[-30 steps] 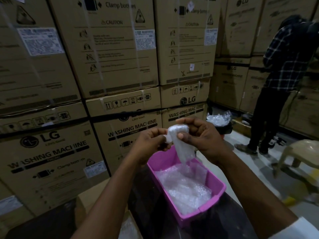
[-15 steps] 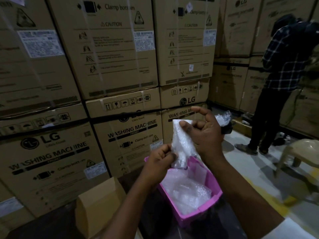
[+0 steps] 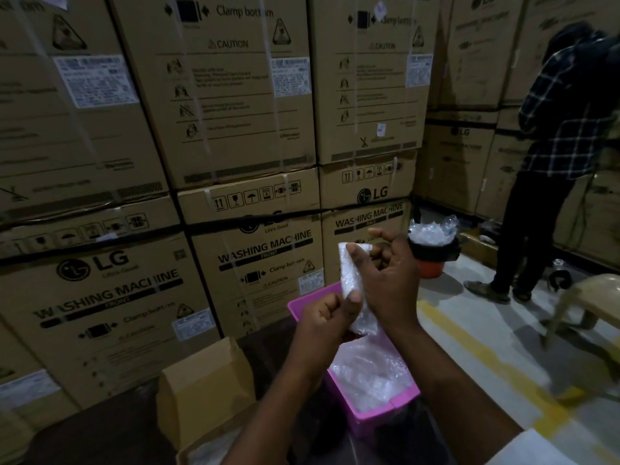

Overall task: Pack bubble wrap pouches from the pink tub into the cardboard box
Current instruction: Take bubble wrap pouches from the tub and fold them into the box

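A clear bubble wrap pouch is held upright above the pink tub. My right hand pinches its top edge between thumb and fingers. My left hand grips its lower part with the thumb pressed on the plastic. The tub stands on a dark surface and holds several more pouches. The open cardboard box stands to the left of the tub, one flap raised; its inside is mostly out of view.
Stacked washing machine cartons form a wall close behind. A person in a checked shirt stands at the right. An orange bucket with bubble wrap sits on the floor, and a plastic stool is at the right edge.
The pouch has been lifted out of the tub. My left hand slid down from its top to its lower part, while my right hand kept the top.
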`<state>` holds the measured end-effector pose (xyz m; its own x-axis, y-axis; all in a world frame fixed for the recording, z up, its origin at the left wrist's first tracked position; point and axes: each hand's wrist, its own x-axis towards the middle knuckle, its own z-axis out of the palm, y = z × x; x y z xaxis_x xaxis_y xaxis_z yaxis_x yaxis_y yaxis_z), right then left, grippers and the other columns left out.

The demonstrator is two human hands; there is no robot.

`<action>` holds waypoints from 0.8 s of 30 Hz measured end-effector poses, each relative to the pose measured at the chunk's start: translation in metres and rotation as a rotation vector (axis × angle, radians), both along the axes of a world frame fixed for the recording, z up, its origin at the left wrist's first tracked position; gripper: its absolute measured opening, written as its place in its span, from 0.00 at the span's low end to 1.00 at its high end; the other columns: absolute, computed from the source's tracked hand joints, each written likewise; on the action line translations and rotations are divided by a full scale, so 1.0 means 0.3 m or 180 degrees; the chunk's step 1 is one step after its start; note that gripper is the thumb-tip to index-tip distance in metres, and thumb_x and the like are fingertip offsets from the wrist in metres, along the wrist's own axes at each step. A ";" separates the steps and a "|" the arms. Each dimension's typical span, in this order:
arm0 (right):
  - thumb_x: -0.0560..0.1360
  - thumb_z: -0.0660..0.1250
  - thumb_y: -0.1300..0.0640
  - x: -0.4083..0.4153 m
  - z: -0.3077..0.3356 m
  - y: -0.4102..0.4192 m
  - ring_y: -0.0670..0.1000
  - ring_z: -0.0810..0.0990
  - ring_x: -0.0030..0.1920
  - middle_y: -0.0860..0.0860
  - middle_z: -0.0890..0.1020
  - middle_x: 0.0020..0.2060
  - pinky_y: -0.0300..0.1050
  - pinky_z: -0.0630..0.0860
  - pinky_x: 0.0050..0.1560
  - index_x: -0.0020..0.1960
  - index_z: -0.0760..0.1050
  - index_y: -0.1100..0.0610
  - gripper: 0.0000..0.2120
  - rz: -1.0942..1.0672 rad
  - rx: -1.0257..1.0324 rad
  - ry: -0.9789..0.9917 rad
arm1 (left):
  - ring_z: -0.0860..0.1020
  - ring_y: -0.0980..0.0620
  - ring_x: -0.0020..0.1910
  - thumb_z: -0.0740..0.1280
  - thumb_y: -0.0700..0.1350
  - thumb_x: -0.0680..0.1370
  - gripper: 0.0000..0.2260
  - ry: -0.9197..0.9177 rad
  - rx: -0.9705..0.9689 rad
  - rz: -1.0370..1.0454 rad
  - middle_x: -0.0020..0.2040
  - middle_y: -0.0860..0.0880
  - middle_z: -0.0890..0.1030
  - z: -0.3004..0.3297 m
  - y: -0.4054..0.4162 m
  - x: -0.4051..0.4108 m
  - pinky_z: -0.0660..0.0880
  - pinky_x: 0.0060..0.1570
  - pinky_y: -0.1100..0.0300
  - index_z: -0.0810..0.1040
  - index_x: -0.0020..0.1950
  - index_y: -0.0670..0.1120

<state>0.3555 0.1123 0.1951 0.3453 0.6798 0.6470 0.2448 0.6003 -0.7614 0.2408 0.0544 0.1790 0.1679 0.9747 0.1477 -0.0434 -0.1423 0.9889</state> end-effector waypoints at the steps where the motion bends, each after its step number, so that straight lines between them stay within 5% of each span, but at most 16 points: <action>1: 0.71 0.74 0.54 -0.001 0.002 -0.002 0.49 0.81 0.38 0.51 0.80 0.37 0.47 0.79 0.37 0.54 0.74 0.49 0.14 -0.0002 0.0009 -0.0042 | 0.83 0.43 0.48 0.70 0.61 0.72 0.23 -0.0026 -0.0020 0.0059 0.48 0.43 0.85 0.003 -0.001 0.003 0.80 0.51 0.48 0.79 0.53 0.42; 4: 0.72 0.73 0.56 -0.001 0.011 -0.005 0.49 0.79 0.36 0.48 0.78 0.35 0.45 0.76 0.37 0.54 0.75 0.52 0.13 0.0183 -0.0113 0.0144 | 0.84 0.45 0.47 0.67 0.46 0.77 0.07 -0.0131 -0.0127 0.0174 0.47 0.45 0.86 0.010 -0.001 0.005 0.81 0.46 0.53 0.79 0.53 0.45; 14: 0.71 0.73 0.62 0.005 0.035 -0.030 0.55 0.80 0.43 0.63 0.80 0.42 0.53 0.79 0.46 0.58 0.75 0.54 0.18 0.1547 -0.0638 0.0516 | 0.83 0.44 0.43 0.68 0.45 0.77 0.08 -0.0037 -0.0194 0.0368 0.45 0.42 0.84 -0.009 -0.010 -0.066 0.79 0.37 0.59 0.78 0.52 0.41; 19: 0.69 0.74 0.64 0.007 0.047 -0.059 0.57 0.82 0.50 0.56 0.83 0.46 0.52 0.81 0.50 0.61 0.73 0.51 0.24 0.2002 -0.0836 0.0313 | 0.83 0.46 0.35 0.69 0.44 0.76 0.08 0.0007 -0.0131 0.0419 0.39 0.44 0.84 -0.014 -0.017 -0.105 0.78 0.34 0.57 0.77 0.51 0.41; 24: 0.69 0.73 0.67 -0.008 0.046 -0.059 0.46 0.83 0.42 0.48 0.81 0.38 0.43 0.81 0.41 0.61 0.72 0.49 0.25 0.2019 -0.0922 0.0048 | 0.76 0.49 0.25 0.70 0.43 0.76 0.07 0.0033 -0.0085 0.0502 0.33 0.44 0.82 -0.035 -0.033 -0.145 0.72 0.26 0.60 0.76 0.47 0.39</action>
